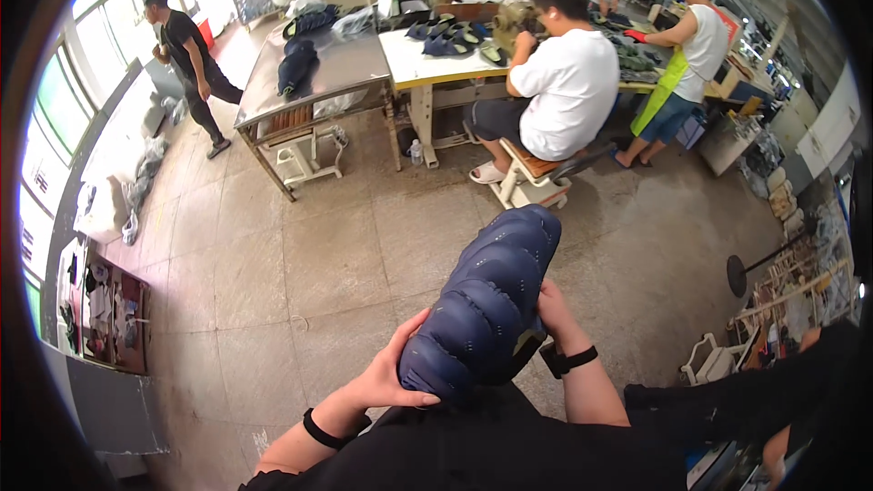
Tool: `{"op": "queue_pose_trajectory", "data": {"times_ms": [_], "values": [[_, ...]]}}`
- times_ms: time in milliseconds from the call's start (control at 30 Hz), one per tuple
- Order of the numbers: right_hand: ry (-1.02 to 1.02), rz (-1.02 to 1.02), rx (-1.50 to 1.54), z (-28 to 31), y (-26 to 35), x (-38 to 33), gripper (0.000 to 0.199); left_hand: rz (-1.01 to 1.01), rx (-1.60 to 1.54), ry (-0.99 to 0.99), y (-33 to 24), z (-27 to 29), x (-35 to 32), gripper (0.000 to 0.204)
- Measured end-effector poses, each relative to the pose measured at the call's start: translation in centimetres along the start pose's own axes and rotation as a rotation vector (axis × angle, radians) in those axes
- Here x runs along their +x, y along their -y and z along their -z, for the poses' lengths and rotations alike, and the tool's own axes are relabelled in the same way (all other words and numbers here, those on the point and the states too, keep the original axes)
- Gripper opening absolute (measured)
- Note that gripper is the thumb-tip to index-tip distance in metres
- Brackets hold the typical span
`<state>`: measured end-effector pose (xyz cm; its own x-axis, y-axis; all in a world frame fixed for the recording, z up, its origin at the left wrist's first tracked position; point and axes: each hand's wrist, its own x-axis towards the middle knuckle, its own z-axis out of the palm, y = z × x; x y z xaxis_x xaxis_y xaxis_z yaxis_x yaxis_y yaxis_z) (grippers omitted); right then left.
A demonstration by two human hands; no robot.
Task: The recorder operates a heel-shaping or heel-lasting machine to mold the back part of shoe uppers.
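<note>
A dark navy quilted, padded shoe upper [491, 300] is held up in front of my chest, its long axis pointing away from me. My left hand [393, 380] cups its near rounded end from the left, thumb pressed against the fabric. My right hand [555, 309] grips its right side, fingers partly hidden behind the padding. Both wrists wear black bands. A small tan-and-black part shows at the item's lower right edge, under my right hand.
Ahead, a person in a white shirt [568, 82] sits on a stool at a white worktable [427, 59] carrying several dark shoe pieces. A metal table [318, 73] stands to its left. Another person [186, 45] walks by the windows. A person in a green apron [687, 64] sits at the right.
</note>
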<state>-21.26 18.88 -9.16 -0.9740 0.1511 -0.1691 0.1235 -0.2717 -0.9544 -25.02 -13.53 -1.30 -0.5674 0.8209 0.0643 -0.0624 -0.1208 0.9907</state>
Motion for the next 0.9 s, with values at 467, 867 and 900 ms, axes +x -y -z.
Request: {"op": "queue_pose_trajectory", "data": {"times_ms": [467, 867, 900], "values": [[0.052, 0.183, -0.058, 4.1, 6.4, 43.8, 0.033, -0.090, 0.188, -0.075, 0.1, 25.6, 33.2, 0.117], [0.131, 0.412, -0.272, -0.7, 19.8, 84.9, 0.040, -0.253, 0.230, -0.223, -2.1, 53.5, 58.6, 0.116], [0.116, 0.464, -0.298, -0.5, 20.7, 87.7, 0.041, -0.244, 0.206, -0.197, -2.0, 56.2, 61.2, 0.116]]}}
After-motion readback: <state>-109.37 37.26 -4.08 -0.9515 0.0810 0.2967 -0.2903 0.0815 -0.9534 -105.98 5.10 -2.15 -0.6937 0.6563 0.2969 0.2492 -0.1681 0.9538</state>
